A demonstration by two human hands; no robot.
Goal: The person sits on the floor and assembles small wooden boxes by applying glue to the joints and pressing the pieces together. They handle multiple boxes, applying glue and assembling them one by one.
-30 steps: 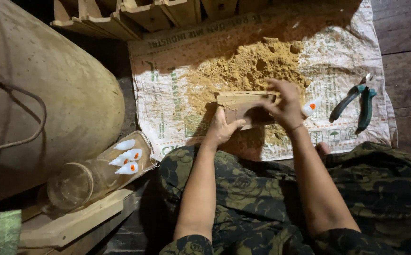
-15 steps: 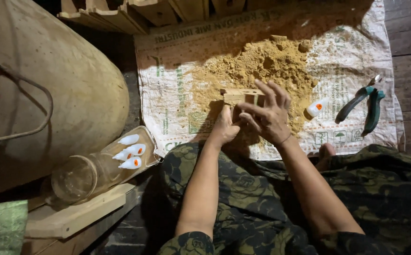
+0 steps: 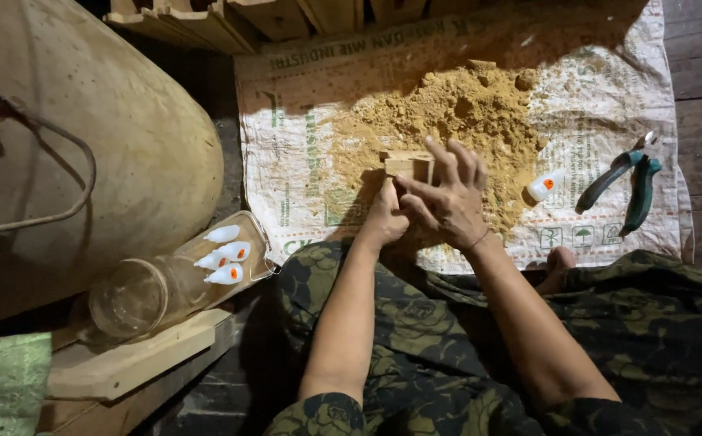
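A small wooden block (image 3: 410, 165) is held upright over a pile of yellow-brown sawdust (image 3: 456, 121) on a white woven sack (image 3: 302, 161). My left hand (image 3: 385, 220) grips the block from below. My right hand (image 3: 448, 198) lies against the block's near side, fingers spread upward over it. Both forearms reach forward from my lap, which is covered in camouflage cloth (image 3: 415, 323).
A small white glue bottle (image 3: 546, 185) and green-handled pliers (image 3: 625, 182) lie on the sack at right. A glass jar (image 3: 165, 282) with several small white bottles lies on a wooden board (image 3: 125, 363) at left. A big tan drum (image 3: 84, 153) fills the left. Wooden pieces (image 3: 230, 16) sit at the top.
The wooden piece has been lifted from flat on the sawdust to upright between both hands. My right hand has shifted from its top to its near side, fingers now spread.
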